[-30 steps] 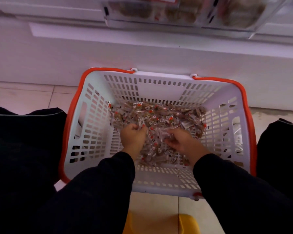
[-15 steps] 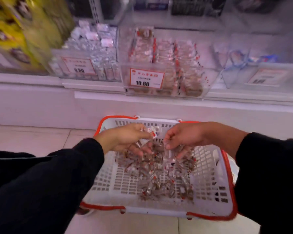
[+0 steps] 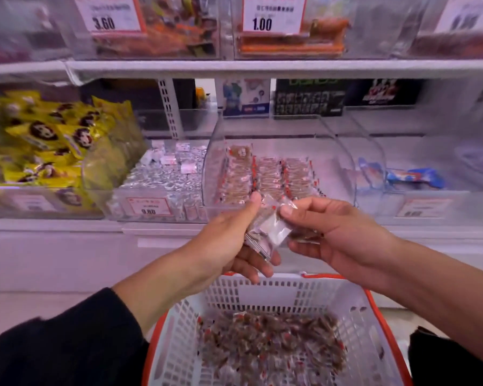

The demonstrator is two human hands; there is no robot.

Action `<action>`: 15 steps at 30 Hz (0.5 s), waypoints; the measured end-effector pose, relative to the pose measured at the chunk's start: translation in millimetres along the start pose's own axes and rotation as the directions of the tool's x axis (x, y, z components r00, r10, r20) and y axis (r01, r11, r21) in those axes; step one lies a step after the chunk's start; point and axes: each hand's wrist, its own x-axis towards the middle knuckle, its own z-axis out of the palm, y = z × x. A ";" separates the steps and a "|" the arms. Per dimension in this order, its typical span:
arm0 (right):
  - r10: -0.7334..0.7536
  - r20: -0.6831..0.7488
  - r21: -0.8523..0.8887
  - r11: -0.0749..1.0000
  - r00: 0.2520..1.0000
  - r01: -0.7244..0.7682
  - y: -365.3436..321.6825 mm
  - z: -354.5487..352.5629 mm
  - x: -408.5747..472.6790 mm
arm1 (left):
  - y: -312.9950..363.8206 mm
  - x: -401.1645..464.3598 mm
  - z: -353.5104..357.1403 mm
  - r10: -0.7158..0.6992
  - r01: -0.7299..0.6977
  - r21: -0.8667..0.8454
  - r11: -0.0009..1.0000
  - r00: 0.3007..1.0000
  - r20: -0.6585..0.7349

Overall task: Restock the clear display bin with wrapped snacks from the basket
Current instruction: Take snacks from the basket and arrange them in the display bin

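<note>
Both hands grip wrapped snacks (image 3: 267, 232) just in front of the clear display bin (image 3: 343, 151). The left hand (image 3: 232, 243) and right hand (image 3: 338, 235) have fingers curled around them. The basket (image 3: 276, 293) sits below the bin.

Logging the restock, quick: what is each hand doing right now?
Left hand: holding a bunch of small clear-wrapped brown snacks.
Right hand: pinching the same bunch of snacks from the other side.

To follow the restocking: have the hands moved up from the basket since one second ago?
Yes. Both hands rose from inside the basket toward the clear bin.
</note>
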 end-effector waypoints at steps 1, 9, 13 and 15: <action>-0.039 -0.022 -0.039 0.999 0.999 0.038 -1.4 -1.1 1.7 | 2.3 2.1 1.4 -0.014 0.015 -0.040 0.999 0.999 0.035; -0.143 -0.211 -0.241 0.966 0.967 0.091 -8.3 -2.3 4.3 | 3.0 12.6 7.5 -0.022 0.047 -0.170 0.984 0.989 0.150; -0.026 -0.272 -0.223 0.974 0.962 -0.037 -16.0 -8.6 1.9 | 2.2 19.2 4.1 0.017 -0.010 -0.087 0.996 0.997 0.080; -0.030 -0.203 -0.268 0.963 0.979 -0.026 -14.9 -12.4 -0.2 | 3.6 21.3 -0.3 0.042 -0.042 -0.009 0.999 0.998 0.040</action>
